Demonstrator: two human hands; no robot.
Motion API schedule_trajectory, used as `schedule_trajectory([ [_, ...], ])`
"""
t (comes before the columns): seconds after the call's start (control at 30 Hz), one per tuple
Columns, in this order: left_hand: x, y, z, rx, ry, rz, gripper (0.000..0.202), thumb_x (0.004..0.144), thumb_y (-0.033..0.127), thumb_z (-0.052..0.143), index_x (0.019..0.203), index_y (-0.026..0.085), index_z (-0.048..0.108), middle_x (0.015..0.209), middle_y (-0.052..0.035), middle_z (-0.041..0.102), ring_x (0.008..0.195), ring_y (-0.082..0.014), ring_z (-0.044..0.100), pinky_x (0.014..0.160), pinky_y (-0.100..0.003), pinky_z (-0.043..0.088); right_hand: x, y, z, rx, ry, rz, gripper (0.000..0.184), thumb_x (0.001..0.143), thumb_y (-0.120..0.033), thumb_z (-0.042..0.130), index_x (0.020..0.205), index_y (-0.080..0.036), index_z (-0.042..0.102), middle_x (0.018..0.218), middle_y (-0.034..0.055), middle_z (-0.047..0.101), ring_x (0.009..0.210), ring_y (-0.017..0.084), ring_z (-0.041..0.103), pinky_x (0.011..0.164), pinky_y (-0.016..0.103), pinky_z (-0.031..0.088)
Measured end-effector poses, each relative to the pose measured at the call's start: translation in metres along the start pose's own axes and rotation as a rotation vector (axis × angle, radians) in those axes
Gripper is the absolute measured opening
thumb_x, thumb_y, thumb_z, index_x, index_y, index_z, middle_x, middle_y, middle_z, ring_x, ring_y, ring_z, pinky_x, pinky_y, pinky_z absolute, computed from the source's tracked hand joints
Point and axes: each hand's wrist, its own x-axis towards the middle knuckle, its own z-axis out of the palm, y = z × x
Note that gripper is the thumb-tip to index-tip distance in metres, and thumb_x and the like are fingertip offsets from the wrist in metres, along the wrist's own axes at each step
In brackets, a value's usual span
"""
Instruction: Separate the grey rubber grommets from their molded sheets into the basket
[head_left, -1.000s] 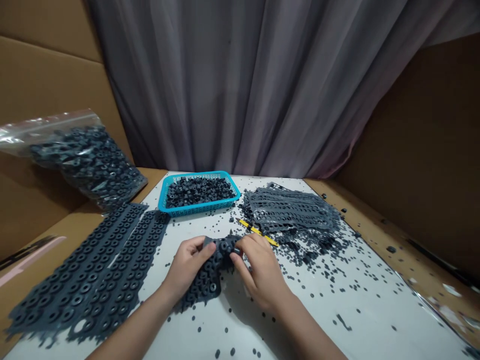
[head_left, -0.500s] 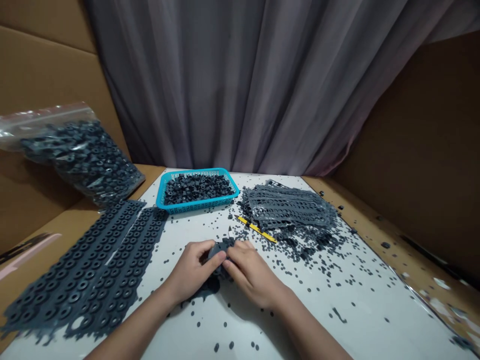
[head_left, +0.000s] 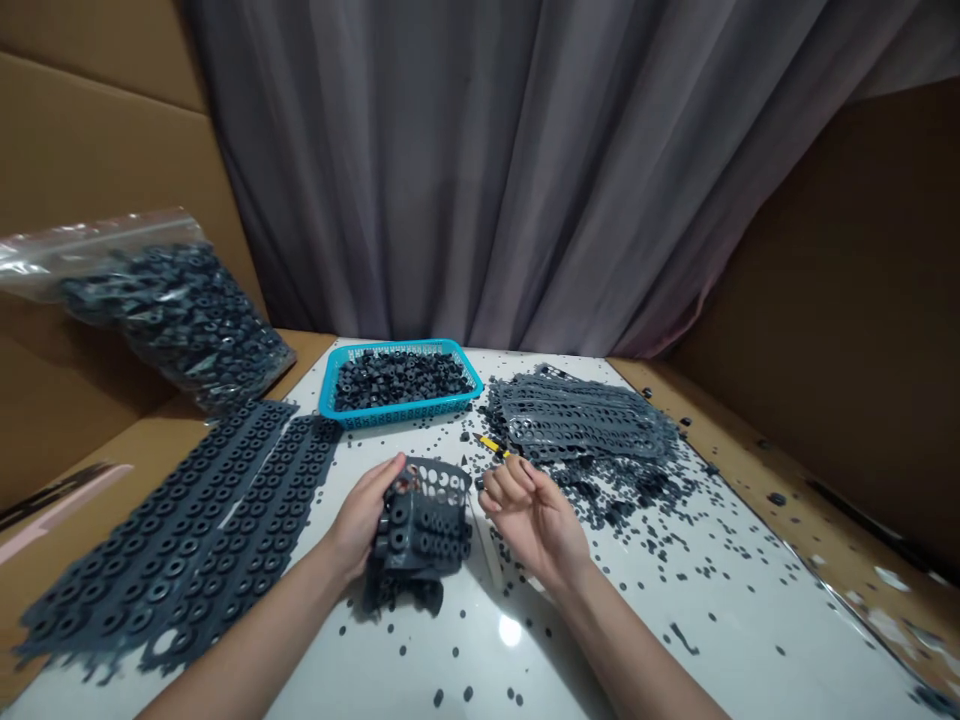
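My left hand (head_left: 365, 515) grips a dark grey rubber sheet of rings (head_left: 424, 525), holding it upright above the white table (head_left: 675, 620); part of the sheet shows bare holes near its top. My right hand (head_left: 529, 510) hovers just right of the sheet, palm turned up, fingers curled close together; whether they pinch a small ring is hidden. A blue basket (head_left: 330, 395) full of loose black rings stands behind the hands.
Full ring sheets (head_left: 187, 530) lie at the left. A pile of emptied sheets (head_left: 581, 420) and a yellow tool (head_left: 491, 445) lie at the back right. A plastic bag of rings (head_left: 169, 320) leans on cardboard at left. Small black scraps dot the table.
The hands were pressed together on the folded sheet. Now my left hand has lifted and opened the sheet upright, and my right hand has come off it to the right.
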Motion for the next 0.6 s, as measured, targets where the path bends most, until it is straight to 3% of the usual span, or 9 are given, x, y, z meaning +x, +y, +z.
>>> schedule_trajectory([
  [0.13,-0.002,0.009,-0.001,-0.063,-0.062,0.066,0.029,0.074,0.043,0.059,0.066,0.016,0.058,0.054,0.0023,0.056,0.049,-0.0133,0.054,0.052,-0.024,0.045,-0.002,-0.008,-0.008,-0.408,-0.004,-0.122,0.032,0.085,-0.038,0.047,0.061,-0.019,0.040,0.059,-0.0027,0.030,0.058,0.013,0.027,0.058,0.028,0.024],
  [0.23,-0.003,0.011,-0.004,0.005,-0.007,0.355,0.023,0.072,0.039,0.060,0.079,0.017,0.062,0.068,0.0013,0.063,0.064,-0.0166,0.058,0.062,-0.025,0.045,-0.007,-0.008,-0.010,-0.731,0.000,-0.179,0.032,0.091,-0.040,0.039,0.067,-0.018,0.044,0.065,-0.0012,0.035,0.063,0.014,0.032,0.061,0.029,0.025],
  [0.3,-0.003,0.010,-0.005,0.221,0.018,0.494,0.017,0.072,0.032,0.061,0.081,0.019,0.062,0.073,0.0018,0.063,0.070,-0.0166,0.057,0.065,-0.024,0.043,-0.010,-0.008,-0.008,-0.876,-0.012,-0.200,0.032,0.093,-0.040,0.035,0.071,-0.019,0.044,0.067,-0.0009,0.037,0.064,0.014,0.034,0.062,0.028,0.027],
  [0.37,-0.005,0.008,-0.005,0.504,-0.017,0.551,0.011,0.075,0.029,0.060,0.077,0.018,0.061,0.071,0.0022,0.060,0.068,-0.0152,0.054,0.063,-0.022,0.041,-0.012,-0.008,-0.005,-1.023,-0.016,-0.236,0.029,0.094,-0.038,0.033,0.075,-0.019,0.045,0.069,-0.0002,0.040,0.066,0.015,0.037,0.063,0.028,0.029],
  [0.47,-0.010,0.003,0.000,0.856,-0.165,0.599,0.015,0.081,0.029,0.054,0.073,0.017,0.059,0.068,0.0014,0.057,0.066,-0.0144,0.051,0.060,-0.023,0.038,-0.013,-0.008,-0.001,-1.318,-0.056,-0.315,0.022,0.093,-0.033,0.034,0.083,-0.019,0.047,0.078,0.0027,0.048,0.074,0.017,0.042,0.069,0.030,0.031],
  [0.6,-0.013,-0.004,0.006,1.087,-0.293,0.663,0.019,0.086,0.027,0.048,0.075,0.018,0.060,0.073,-0.0008,0.060,0.070,-0.0153,0.054,0.066,-0.025,0.039,-0.013,-0.005,0.001,-1.597,-0.154,-0.276,0.018,0.093,-0.028,0.033,0.088,-0.019,0.048,0.081,0.0043,0.052,0.078,0.019,0.044,0.072,0.032,0.032],
])
